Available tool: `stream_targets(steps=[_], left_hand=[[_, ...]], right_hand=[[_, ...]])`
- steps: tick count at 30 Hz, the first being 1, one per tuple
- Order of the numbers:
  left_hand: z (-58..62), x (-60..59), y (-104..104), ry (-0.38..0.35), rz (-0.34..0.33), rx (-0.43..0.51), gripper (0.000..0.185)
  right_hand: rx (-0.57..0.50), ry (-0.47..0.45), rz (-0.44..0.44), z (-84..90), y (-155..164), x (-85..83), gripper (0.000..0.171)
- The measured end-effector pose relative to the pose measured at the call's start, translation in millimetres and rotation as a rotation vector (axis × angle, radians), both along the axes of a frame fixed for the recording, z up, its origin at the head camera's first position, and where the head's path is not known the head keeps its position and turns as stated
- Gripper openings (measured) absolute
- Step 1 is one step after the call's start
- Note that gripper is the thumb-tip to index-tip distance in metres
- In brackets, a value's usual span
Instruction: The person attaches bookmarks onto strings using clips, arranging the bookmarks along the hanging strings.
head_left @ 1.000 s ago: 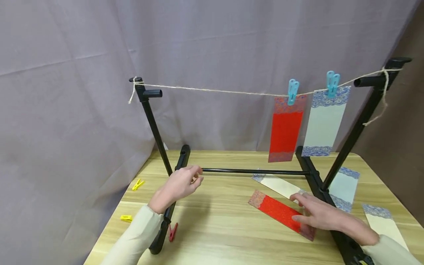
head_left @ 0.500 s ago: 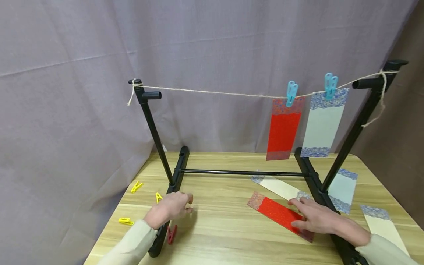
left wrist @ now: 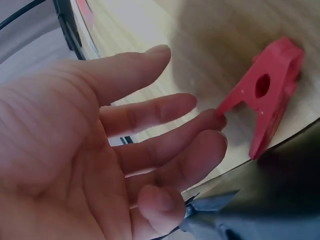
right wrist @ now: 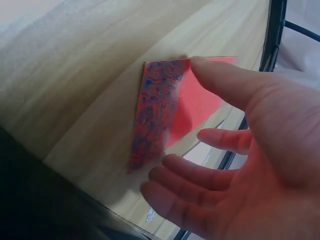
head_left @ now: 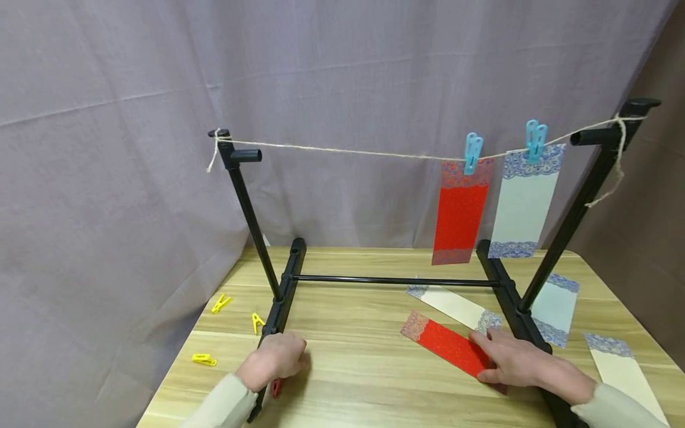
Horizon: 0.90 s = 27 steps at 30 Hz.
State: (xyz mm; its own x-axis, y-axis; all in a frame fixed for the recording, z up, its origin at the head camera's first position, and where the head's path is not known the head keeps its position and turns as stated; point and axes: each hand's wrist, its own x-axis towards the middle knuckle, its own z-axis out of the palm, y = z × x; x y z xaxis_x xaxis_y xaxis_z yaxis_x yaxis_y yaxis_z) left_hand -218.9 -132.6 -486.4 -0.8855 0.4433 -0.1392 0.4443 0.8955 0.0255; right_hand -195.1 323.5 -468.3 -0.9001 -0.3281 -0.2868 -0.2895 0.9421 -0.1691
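My left hand (head_left: 275,359) is low over the table beside the left foot of the black stand. Its fingers are loosely bent and hold nothing; in the left wrist view a fingertip overlaps one leg of a red clothespin (left wrist: 272,90). On the right, my right hand (head_left: 521,356) spans a red paper card (head_left: 449,345) with patterned ends, lying slantwise on the table. The right wrist view shows the thumb at one long edge of this card and the other fingers spread by the opposite edge.
A string (head_left: 342,150) crosses the black stand (head_left: 567,220). Blue clothespins (head_left: 473,153) hold a red card (head_left: 460,220) and a pale one (head_left: 524,208). Yellow clothespins (head_left: 204,359) lie at left. Pale cards (head_left: 455,303) lie near the right foot.
My left hand has come down and toward me, from near the crossbar to the red clothespin, uncovering a yellow clothespin. My right hand has shifted slightly, staying at the red card.
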Motion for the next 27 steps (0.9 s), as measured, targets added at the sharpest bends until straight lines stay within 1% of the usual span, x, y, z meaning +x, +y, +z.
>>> stream_targets(steps=[6, 9, 12, 15, 19, 22, 24, 27], left_hand=[[-1.7, 3.2, 1.2, 0.013, 0.041, -0.063, 0.023], [-0.4, 6.0, 2.0, 0.027, 0.059, -0.117, 0.023], [0.7, 8.2, 3.9, 0.051, 0.074, -0.174, 0.019], [1.1, 10.6, 4.7, 0.072, 0.087, -0.219, 0.015], [1.1, 10.8, 4.3, 0.046, 0.096, -0.248, 0.016], [1.0, 9.8, 3.4, 0.014, 0.096, -0.244, 0.018], [1.2, 9.9, 3.1, -0.002, 0.093, -0.235, 0.018], [1.5, 10.3, 3.2, -0.017, 0.095, -0.219, 0.018]], right_hand=[[0.039, -0.048, -0.028, -1.6, -0.2, -2.7, 0.066], [0.021, -0.064, -0.038, -0.2, -0.2, -1.8, 0.064], [-0.001, -0.076, -0.052, 0.1, 0.5, -1.4, 0.06], [-0.004, -0.081, -0.064, -0.5, 0.5, -2.7, 0.061], [-0.011, -0.08, -0.076, -0.8, 0.5, -4.2, 0.066], [-0.032, -0.063, -0.073, -0.1, 1.4, -3.0, 0.067], [-0.042, -0.042, -0.062, 1.0, 2.0, -1.9, 0.065], [-0.047, -0.007, -0.028, 3.5, 2.1, -0.6, 0.056]])
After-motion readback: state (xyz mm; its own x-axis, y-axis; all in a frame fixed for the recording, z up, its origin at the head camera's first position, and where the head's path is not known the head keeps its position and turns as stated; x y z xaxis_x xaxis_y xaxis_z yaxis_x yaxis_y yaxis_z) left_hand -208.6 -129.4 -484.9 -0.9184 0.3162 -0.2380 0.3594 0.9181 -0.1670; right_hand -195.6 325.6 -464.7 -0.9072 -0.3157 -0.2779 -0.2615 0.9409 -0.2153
